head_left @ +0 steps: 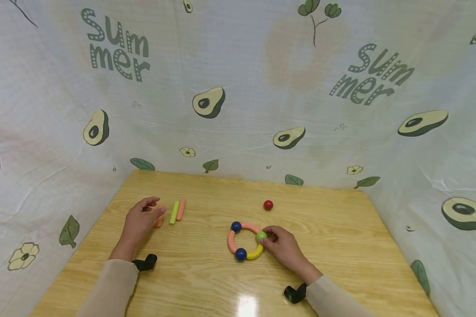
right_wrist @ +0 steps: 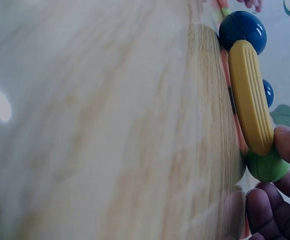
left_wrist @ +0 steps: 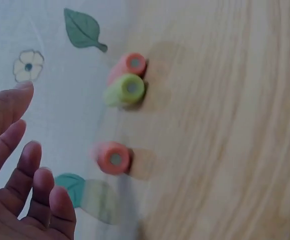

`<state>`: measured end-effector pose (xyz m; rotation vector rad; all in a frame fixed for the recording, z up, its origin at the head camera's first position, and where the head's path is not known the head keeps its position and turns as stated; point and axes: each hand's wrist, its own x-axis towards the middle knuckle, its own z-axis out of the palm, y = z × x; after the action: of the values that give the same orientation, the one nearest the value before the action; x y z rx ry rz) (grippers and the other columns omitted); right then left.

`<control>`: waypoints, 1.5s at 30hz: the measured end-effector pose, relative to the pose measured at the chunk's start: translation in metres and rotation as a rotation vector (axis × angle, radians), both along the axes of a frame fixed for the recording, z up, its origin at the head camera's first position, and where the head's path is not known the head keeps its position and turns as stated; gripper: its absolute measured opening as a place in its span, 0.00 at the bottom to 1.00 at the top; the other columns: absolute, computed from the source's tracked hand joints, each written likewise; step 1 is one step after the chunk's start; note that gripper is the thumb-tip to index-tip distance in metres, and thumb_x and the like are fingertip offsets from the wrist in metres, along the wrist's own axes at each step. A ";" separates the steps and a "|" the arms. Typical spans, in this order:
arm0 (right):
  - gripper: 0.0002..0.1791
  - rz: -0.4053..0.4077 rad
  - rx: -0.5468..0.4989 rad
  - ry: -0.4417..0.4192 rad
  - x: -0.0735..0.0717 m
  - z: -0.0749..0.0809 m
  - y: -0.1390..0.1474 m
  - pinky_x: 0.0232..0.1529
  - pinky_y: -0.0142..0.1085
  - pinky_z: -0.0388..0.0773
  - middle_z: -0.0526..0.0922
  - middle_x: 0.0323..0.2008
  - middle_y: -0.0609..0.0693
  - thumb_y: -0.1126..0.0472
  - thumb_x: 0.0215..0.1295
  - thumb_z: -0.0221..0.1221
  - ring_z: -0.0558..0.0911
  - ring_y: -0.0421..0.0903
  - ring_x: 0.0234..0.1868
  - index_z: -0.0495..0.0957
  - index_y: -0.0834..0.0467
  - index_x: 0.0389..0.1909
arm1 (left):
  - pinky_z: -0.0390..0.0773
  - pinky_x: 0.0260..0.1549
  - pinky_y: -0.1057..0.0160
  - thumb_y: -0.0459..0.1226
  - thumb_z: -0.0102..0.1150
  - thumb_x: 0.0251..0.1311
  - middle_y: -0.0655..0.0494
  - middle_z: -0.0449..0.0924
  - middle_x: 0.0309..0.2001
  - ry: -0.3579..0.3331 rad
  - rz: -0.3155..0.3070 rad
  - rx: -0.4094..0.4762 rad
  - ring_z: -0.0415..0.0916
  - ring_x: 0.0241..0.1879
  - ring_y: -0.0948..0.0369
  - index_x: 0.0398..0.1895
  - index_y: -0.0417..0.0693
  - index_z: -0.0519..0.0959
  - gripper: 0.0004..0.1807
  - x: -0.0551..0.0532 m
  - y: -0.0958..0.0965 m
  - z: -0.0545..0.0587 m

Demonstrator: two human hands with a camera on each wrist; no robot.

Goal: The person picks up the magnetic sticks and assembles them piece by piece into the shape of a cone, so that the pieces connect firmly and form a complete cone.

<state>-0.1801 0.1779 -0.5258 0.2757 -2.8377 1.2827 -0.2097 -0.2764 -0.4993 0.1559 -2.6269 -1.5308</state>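
A ring of curved bars and balls lies on the table, with a yellow bar [head_left: 256,252], two pink bars [head_left: 231,241], two blue balls [head_left: 240,254] and a green ball [head_left: 261,236]. My right hand [head_left: 284,250] pinches that green ball between thumb and fingers at the ring's right side. In the right wrist view the ribbed yellow bar [right_wrist: 251,95] meets the ball beside my thumb. My left hand [head_left: 139,223], fingers loosely bent and holding nothing, hovers by an orange stick [head_left: 158,222], partly covering it in the head view. Grey discs show in the stick ends [left_wrist: 116,159].
A lime stick [head_left: 174,213] and a pink stick [head_left: 181,209] lie side by side, right of my left hand. One red ball [head_left: 268,205] sits beyond the ring. Printed cloth [head_left: 246,119] hangs behind and beside the wooden table [head_left: 198,273].
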 end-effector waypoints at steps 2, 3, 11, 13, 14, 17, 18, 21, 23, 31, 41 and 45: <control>0.14 0.001 -0.003 -0.006 0.000 0.000 0.000 0.39 0.31 0.77 0.83 0.37 0.44 0.54 0.68 0.72 0.78 0.39 0.37 0.86 0.54 0.51 | 0.70 0.56 0.51 0.53 0.63 0.74 0.38 0.71 0.70 -0.032 0.008 0.022 0.66 0.62 0.47 0.75 0.44 0.72 0.34 -0.001 -0.005 -0.005; 0.14 -0.003 -0.007 -0.017 0.000 0.000 0.000 0.39 0.31 0.77 0.83 0.37 0.43 0.54 0.68 0.72 0.78 0.39 0.37 0.86 0.54 0.51 | 0.70 0.56 0.51 0.53 0.63 0.74 0.38 0.71 0.70 -0.048 0.009 0.022 0.67 0.62 0.47 0.74 0.44 0.72 0.34 -0.001 -0.007 -0.007; 0.14 -0.001 -0.018 -0.043 -0.001 0.001 -0.001 0.40 0.31 0.77 0.83 0.38 0.43 0.54 0.68 0.72 0.78 0.39 0.37 0.86 0.53 0.51 | 0.77 0.54 0.51 0.48 0.66 0.72 0.37 0.78 0.65 -0.067 -0.006 -0.097 0.76 0.59 0.44 0.71 0.41 0.74 0.31 -0.004 -0.014 -0.024; 0.14 -0.002 -0.022 -0.041 -0.001 0.001 -0.001 0.40 0.31 0.77 0.83 0.38 0.43 0.54 0.68 0.72 0.78 0.39 0.37 0.86 0.53 0.51 | 0.78 0.54 0.52 0.48 0.68 0.71 0.38 0.79 0.64 -0.067 -0.014 -0.112 0.77 0.59 0.45 0.71 0.41 0.74 0.32 -0.006 -0.015 -0.027; 0.14 -0.002 -0.023 -0.038 -0.001 0.000 -0.001 0.39 0.31 0.77 0.84 0.38 0.43 0.54 0.68 0.72 0.78 0.39 0.37 0.86 0.53 0.51 | 0.78 0.54 0.52 0.48 0.68 0.71 0.38 0.80 0.64 -0.066 -0.021 -0.120 0.78 0.59 0.45 0.71 0.41 0.74 0.32 -0.007 -0.015 -0.028; 0.15 -0.003 -0.029 -0.040 -0.002 0.000 0.000 0.39 0.31 0.77 0.84 0.38 0.43 0.54 0.67 0.72 0.78 0.39 0.37 0.86 0.54 0.51 | 0.79 0.54 0.53 0.47 0.68 0.71 0.39 0.81 0.63 -0.056 -0.041 -0.131 0.79 0.58 0.46 0.71 0.40 0.75 0.32 -0.009 -0.016 -0.030; 0.15 -0.002 -0.031 -0.042 -0.002 -0.001 0.001 0.39 0.31 0.77 0.84 0.38 0.43 0.53 0.67 0.72 0.78 0.39 0.37 0.86 0.54 0.51 | 0.79 0.54 0.53 0.47 0.68 0.71 0.39 0.81 0.62 -0.048 -0.046 -0.142 0.79 0.58 0.46 0.70 0.40 0.75 0.31 -0.009 -0.016 -0.030; 0.14 0.001 -0.035 -0.046 -0.001 -0.001 0.001 0.39 0.31 0.77 0.84 0.38 0.43 0.53 0.68 0.72 0.78 0.39 0.37 0.86 0.53 0.51 | 0.81 0.53 0.51 0.45 0.66 0.73 0.39 0.83 0.60 -0.030 -0.046 -0.169 0.81 0.56 0.46 0.68 0.39 0.77 0.27 -0.009 -0.017 -0.029; 0.14 0.001 -0.035 -0.046 -0.001 -0.001 0.001 0.39 0.30 0.77 0.84 0.38 0.43 0.53 0.68 0.72 0.78 0.39 0.37 0.86 0.53 0.51 | 0.82 0.53 0.49 0.44 0.64 0.74 0.39 0.84 0.58 -0.022 -0.041 -0.189 0.82 0.56 0.45 0.67 0.38 0.78 0.26 -0.008 -0.017 -0.029; 0.15 0.004 -0.024 -0.044 -0.002 0.000 0.000 0.40 0.30 0.78 0.84 0.39 0.43 0.53 0.68 0.72 0.79 0.39 0.37 0.86 0.54 0.51 | 0.81 0.52 0.41 0.45 0.68 0.70 0.36 0.85 0.56 -0.053 -0.045 -0.319 0.82 0.53 0.41 0.67 0.35 0.78 0.29 -0.004 -0.014 -0.024; 0.15 -0.002 -0.017 -0.042 -0.003 0.000 -0.001 0.39 0.31 0.77 0.84 0.38 0.44 0.54 0.68 0.72 0.78 0.40 0.37 0.86 0.54 0.51 | 0.79 0.55 0.39 0.47 0.62 0.76 0.32 0.82 0.59 -0.057 0.010 -0.271 0.79 0.58 0.38 0.71 0.35 0.75 0.30 0.003 -0.017 -0.022; 0.15 0.001 -0.013 -0.035 -0.003 0.000 -0.001 0.39 0.31 0.77 0.84 0.39 0.44 0.54 0.68 0.72 0.78 0.40 0.37 0.86 0.54 0.51 | 0.77 0.59 0.40 0.48 0.57 0.79 0.34 0.80 0.64 -0.040 0.024 -0.172 0.77 0.62 0.40 0.75 0.39 0.73 0.30 0.004 -0.009 -0.016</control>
<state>-0.1829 0.1766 -0.5254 0.2571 -2.8572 1.3193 -0.2053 -0.2855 -0.5153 0.2049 -2.7604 -1.3002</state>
